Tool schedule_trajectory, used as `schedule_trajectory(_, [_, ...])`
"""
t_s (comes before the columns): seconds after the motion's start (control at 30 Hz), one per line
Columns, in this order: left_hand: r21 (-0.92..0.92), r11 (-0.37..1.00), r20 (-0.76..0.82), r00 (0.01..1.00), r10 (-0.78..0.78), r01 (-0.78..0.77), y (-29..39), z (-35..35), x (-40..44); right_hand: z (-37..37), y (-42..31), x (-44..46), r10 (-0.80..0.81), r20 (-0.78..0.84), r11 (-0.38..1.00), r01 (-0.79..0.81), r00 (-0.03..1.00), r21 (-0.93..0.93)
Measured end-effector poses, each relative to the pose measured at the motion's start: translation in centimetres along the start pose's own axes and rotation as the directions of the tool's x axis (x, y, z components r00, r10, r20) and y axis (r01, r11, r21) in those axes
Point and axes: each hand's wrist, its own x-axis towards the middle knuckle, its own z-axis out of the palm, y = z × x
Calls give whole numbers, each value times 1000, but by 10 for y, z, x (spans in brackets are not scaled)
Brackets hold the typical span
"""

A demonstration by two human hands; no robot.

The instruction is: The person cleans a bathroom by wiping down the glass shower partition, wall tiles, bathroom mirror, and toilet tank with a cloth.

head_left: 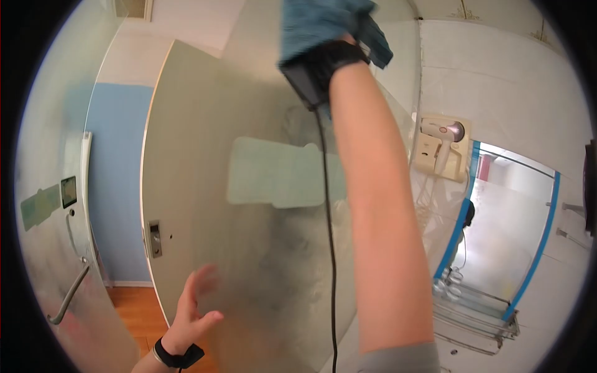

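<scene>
My right arm reaches up across the middle of the view, with my right hand (349, 38) at the top edge. A blue cloth (314, 25) is in that hand and hides nearly all of its fingers. The cloth is up against a frosted glass panel (280, 248), or very close to it; I cannot tell which. My left hand (194, 311) is at the lower left in front of the glass, empty, its fingers apart and slightly blurred. Each wrist wears a black strap, and a black cable (329, 230) hangs from the right one.
A pale door (186, 155) with a metal lock stands behind the glass. At far left, another glass panel has a curved metal handle (68, 292). To the right are a wall-mounted hair dryer (443, 130), a blue-edged mirror (507, 211) and a metal rack (472, 326) with glasses near it.
</scene>
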Motion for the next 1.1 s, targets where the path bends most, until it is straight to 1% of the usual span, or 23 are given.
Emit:
schedule_trajectory(0.03, [-7,1000,-17,1000,-12,12,0,5,4,32,-9,21,8,66,757,-49,998,652])
schedule_trajectory(0.07, [13,1000,-21,1000,-2,3,-2,8,6,65,-17,35,-34,110,144,-104,993,984])
schedule_trajectory(0.1, [-45,999,-74,997,-18,14,-6,10,5,39,-2,16,-20,174,44,-173,985,984])
schedule_trajectory(0.13, [-109,994,-123,992,-39,26,-11,11,1,42,1,11,61,33,9,-33,998,999])
schedule_trajectory(0.2, [-54,999,-135,991,-8,1,-18,9,-6,48,18,-6,57,-47,-34,49,997,998])
schedule_trajectory(0.23, [-87,996,-164,986,-30,16,-17,11,-9,76,17,4,72,-46,-32,48,996,998])
schedule_trajectory(0.3, [-129,992,-210,977,-29,2,-6,14,-4,124,16,33,28,-280,-288,276,960,917])
schedule_trajectory(0.33, [-107,993,-159,985,-67,51,8,16,-3,143,33,26,-95,-91,-376,49,991,925])
schedule_trajectory(0.37, [-81,992,-109,988,-109,101,16,17,-3,163,46,16,-26,-29,-292,20,999,956])
schedule_trajectory(0.4, [-78,992,-115,987,-109,101,15,17,-5,191,59,5,20,67,-224,-61,998,973])
schedule_trajectory(0.43, [-77,989,-177,975,-136,124,8,17,-12,208,78,-15,81,140,-5,-140,987,990])
schedule_trajectory(0.47, [-81,986,-236,959,-159,144,4,18,-15,234,94,-29,116,184,133,-199,976,971])
schedule_trajectory(0.53, [-78,987,-250,955,-156,141,1,21,-13,289,115,-62,144,277,286,-308,950,907])
schedule_trajectory(0.6, [-35,999,-270,962,-36,28,-11,13,-19,334,130,-98,147,390,357,-417,909,836])
schedule_trajectory(0.77, [-15,999,-222,974,-34,32,4,20,-5,391,144,-190,160,595,423,-599,788,680])
schedule_trajectory(0.83, [-12,999,-218,975,-38,36,5,18,-8,388,144,-208,167,617,441,-618,769,651])
schedule_trajectory(0.9, [57,995,-124,989,-77,85,-4,5,-16,380,138,-217,160,620,463,-614,768,640])
schedule_trajectory(0.93, [48,995,-117,990,-82,88,-15,2,-19,376,136,-222,154,615,477,-604,773,639])
schedule_trajectory(0.97, [0,999,-217,975,-45,46,-29,1,-25,371,130,-229,141,601,501,-580,787,642])
schedule_trajectory(1.0, [-42,999,-315,949,-14,1,-38,1,-29,368,124,-237,122,564,538,-532,817,654])
schedule_trajectory(1.03, [-52,999,-302,953,-28,12,-36,3,-25,365,118,-249,89,499,594,-448,862,668])
schedule_trajectory(1.07, [23,1000,-279,960,4,2,-31,5,-21,360,111,-266,57,418,641,-354,907,681])
schedule_trajectory(1.1, [96,995,-255,966,33,-8,-26,8,-18,328,110,-282,135,512,535,-497,848,683])
